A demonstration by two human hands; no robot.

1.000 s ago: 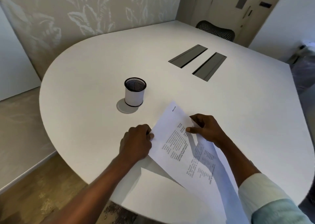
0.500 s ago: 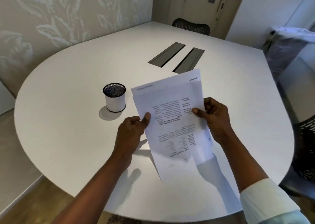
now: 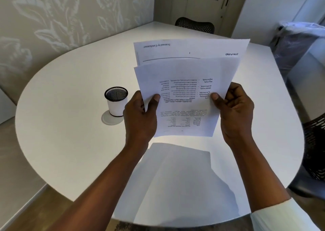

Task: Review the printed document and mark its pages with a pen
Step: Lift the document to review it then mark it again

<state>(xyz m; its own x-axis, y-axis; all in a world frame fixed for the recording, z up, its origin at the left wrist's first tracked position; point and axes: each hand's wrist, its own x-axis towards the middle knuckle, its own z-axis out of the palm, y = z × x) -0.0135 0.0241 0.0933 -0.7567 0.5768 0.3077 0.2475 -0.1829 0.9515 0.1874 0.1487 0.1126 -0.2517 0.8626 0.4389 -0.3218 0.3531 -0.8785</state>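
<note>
I hold the printed document (image 3: 186, 83), a few white sheets, up in the air above the white table (image 3: 70, 134). Its text reads upside down to me. A front sheet sits lower than the sheet behind, whose top strip shows a printed line. My left hand (image 3: 140, 118) grips the left edge, thumb on the front page. My right hand (image 3: 233, 114) grips the right edge the same way. A black mesh pen cup with a white band (image 3: 116, 101) stands on the table left of my left hand. No pen shows in it or anywhere else.
The papers cast a large shadow on the table near me. A dark mesh chair (image 3: 195, 25) stands at the far side, another chair (image 3: 314, 153) at the right edge. A plastic-covered object (image 3: 297, 42) is at the right. A patterned wall runs along the left.
The sheets went from lying slanted on the table to being lifted and held upright in both hands. The front sheet has slid lower than the one behind. My view shifted right.
</note>
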